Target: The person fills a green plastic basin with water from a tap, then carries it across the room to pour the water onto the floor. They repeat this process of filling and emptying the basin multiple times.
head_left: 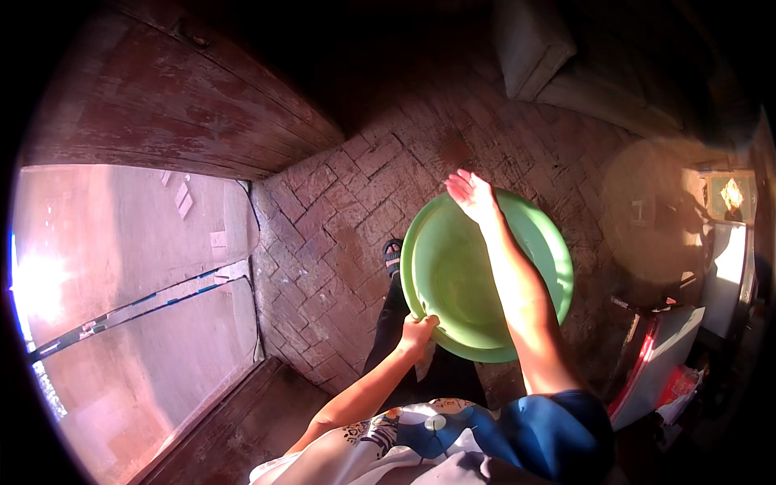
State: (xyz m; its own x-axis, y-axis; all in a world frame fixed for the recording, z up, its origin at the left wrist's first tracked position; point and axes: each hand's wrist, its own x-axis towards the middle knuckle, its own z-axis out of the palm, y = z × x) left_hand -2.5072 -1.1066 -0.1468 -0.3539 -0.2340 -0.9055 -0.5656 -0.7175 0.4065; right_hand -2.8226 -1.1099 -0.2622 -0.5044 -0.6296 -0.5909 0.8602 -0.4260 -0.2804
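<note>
A large round green plastic basin [467,267] is held in front of my legs, over the brick floor. Its inside faces up, and nothing shows in the part not covered by my arm. My left hand [419,332] grips the near-left rim, thumb over the edge. Across the basin reaches my right arm, and my right hand [471,193] is above the far rim with its fingers extended and nothing held. Whether the right hand touches the rim is not plain.
Reddish bricks [339,224] pave the floor. To the left, a worn wooden door [182,97] stands beside a bright doorway with a low sill [257,273]. A pale sofa-like seat [582,91] is at the far right. Nearer right sits a red and white box [658,364]. My sandaled foot [393,254] shows.
</note>
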